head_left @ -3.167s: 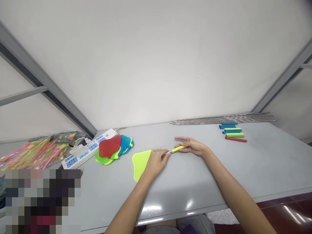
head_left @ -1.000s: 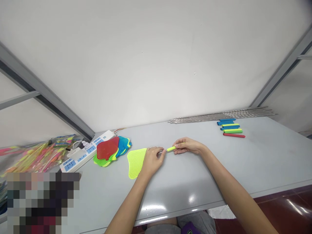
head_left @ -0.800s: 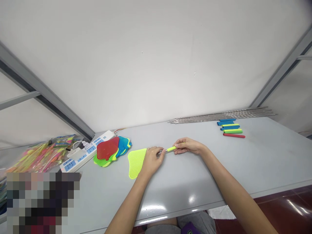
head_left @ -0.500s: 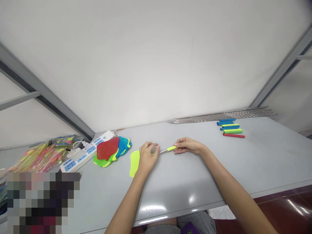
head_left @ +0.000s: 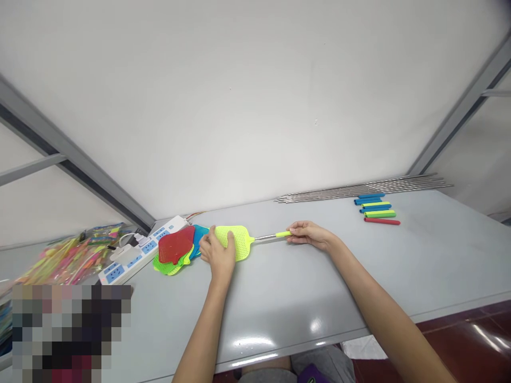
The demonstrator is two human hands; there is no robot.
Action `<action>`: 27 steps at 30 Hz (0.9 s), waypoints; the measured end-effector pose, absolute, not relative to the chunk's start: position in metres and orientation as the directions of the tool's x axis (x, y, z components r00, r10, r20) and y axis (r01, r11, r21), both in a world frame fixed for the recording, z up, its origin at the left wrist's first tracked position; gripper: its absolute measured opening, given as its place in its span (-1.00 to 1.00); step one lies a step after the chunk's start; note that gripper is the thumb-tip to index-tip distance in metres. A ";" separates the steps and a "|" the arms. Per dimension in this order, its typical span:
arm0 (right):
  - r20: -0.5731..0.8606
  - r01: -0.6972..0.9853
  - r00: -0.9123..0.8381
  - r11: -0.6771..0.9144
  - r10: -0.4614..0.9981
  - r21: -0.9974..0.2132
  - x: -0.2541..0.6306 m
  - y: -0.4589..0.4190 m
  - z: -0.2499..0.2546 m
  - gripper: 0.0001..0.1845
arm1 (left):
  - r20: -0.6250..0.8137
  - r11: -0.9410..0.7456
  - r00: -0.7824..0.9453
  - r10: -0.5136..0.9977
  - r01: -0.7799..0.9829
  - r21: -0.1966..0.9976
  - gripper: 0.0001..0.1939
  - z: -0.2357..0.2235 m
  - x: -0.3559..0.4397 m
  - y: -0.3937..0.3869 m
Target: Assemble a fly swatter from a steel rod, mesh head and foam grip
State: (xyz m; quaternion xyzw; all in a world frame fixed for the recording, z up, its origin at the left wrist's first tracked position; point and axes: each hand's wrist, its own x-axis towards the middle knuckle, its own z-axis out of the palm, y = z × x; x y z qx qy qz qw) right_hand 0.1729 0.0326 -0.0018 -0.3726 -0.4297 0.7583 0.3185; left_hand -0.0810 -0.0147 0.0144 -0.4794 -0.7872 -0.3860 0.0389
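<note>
A yellow-green fly swatter (head_left: 241, 246) lies sideways in front of me, its perforated head to the left and a short metal rod joining it to a yellow-green handle. My left hand (head_left: 219, 254) grips the head, thumb across its face and fingers at the far left edge. Between the fingertips of my right hand (head_left: 309, 235) is the handle, its end hidden in the grip. Just left of my left hand is a pile of loose swatter heads, with a red head (head_left: 175, 244) on top and blue heads (head_left: 199, 240) and green ones showing beneath.
Long thin metal rods (head_left: 363, 190) lie along the wall at the back right. Several coloured handle tubes (head_left: 377, 206) are in front of them. At left stands a white power strip (head_left: 133, 258) with plugs, beside bagged colourful items (head_left: 75, 255). The grey table (head_left: 295, 298) ends near my lap.
My left hand has shifted left from the neck onto the swatter's head, which has turned to show its full face. The rod is now in plain view. My right hand stays on the handle.
</note>
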 end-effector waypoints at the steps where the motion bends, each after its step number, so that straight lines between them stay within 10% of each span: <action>1: -0.286 -0.176 -0.505 -0.421 0.814 -0.890 0.173 0.033 -0.002 -0.78 | 0.415 0.215 -0.534 0.737 0.767 0.605 -0.47 0.014 -0.082 -0.014; 10: -0.269 -0.178 -0.454 -0.382 0.849 -0.907 0.178 0.036 -0.002 -0.74 | 0.295 0.059 -0.526 0.798 0.555 0.830 -0.62 0.008 -0.089 -0.008; 27: -0.278 -0.099 -0.530 -0.383 0.801 -0.918 0.179 0.034 0.001 -0.74 | 0.314 0.023 -0.536 0.784 0.530 0.847 -0.62 0.010 -0.085 -0.010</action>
